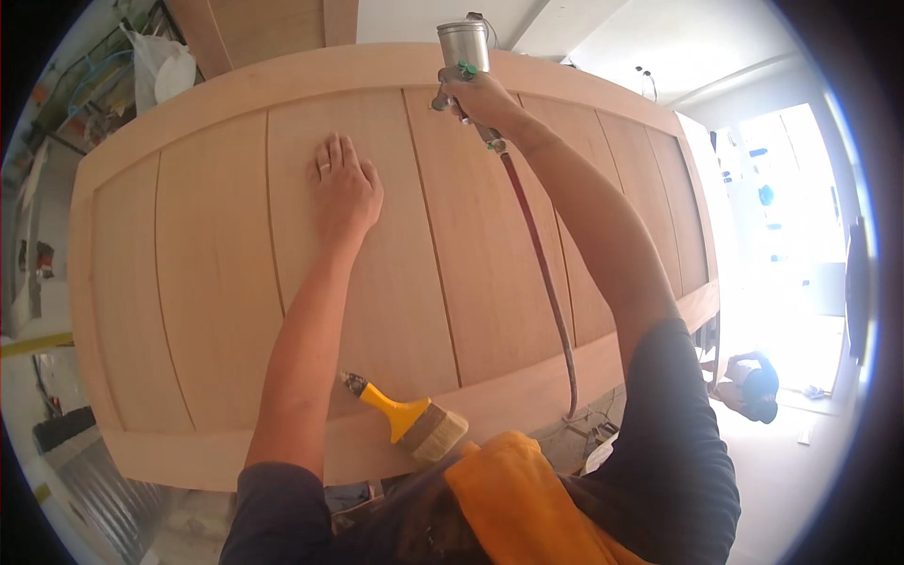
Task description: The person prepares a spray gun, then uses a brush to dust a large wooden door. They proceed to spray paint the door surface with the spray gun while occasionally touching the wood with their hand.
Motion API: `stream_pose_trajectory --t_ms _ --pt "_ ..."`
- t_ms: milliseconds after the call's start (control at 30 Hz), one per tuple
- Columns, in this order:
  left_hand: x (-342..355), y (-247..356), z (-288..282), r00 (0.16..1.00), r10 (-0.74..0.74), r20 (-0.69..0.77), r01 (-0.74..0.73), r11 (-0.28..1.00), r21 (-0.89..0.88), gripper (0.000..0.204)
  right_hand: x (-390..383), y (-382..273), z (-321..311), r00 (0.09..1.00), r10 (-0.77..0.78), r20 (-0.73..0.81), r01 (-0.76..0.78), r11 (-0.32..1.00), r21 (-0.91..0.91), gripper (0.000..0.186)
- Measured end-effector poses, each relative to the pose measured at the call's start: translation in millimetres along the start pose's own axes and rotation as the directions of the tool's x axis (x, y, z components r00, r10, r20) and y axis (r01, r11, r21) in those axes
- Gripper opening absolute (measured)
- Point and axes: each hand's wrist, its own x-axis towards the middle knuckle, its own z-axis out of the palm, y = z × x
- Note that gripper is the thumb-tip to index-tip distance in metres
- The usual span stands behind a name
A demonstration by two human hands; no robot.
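Observation:
A large pale wooden panelled door (212,282) lies beneath me, with vertical grooves between its boards. My left hand (344,188) rests flat on its middle, fingers stretched, a ring on one finger. My right hand (482,104) grips a metal spray gun (462,42) with a silver cup on top, held over the door's far edge. A dark red hose (540,250) runs down from the gun across the door to its near edge. A yellow-handled paintbrush (400,408) lies on the near rail beside my left forearm. An orange cloth (501,499) is at my waist.
At the back left hang a white plastic bag (162,66) and cluttered shelving. Corrugated metal sheeting (104,476) lies at the lower left. A bright doorway (793,188) is at the right, with a person (753,384) bent low on the floor beside it.

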Motion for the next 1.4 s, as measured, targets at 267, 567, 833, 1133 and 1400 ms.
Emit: stream_pose_trajectory --t_ms 267,567,833,1133,1400 --pt "0.1 -3.5 20.1 0.995 -0.002 -0.095 0.003 1.000 0.009 0.058 -123.2 -4.3 -10.5 0.998 0.013 0.069 -0.007 0.995 -0.096 0.035" --pt "3.7 -6.4 21.4 0.998 -0.024 -0.053 0.024 1.000 0.006 0.059 -252.5 1.5 9.2 0.990 0.123 0.070 -0.110 0.981 -0.160 0.041" --pt "2.1 -8.9 25.8 1.000 -0.013 -0.020 0.014 0.999 0.039 0.062 -320.2 10.2 14.7 0.970 0.224 0.090 -0.203 0.959 -0.198 0.039" --pt "1.8 -5.3 17.2 0.997 -0.042 0.068 0.038 0.997 0.062 0.063 -398.2 27.1 33.7 0.959 0.185 0.213 -0.166 0.980 -0.107 0.039" --pt "-0.1 -4.8 10.5 0.997 -0.038 0.074 0.034 0.998 0.057 0.063 -368.1 11.2 35.5 0.945 0.185 0.271 -0.159 0.981 -0.114 0.040"
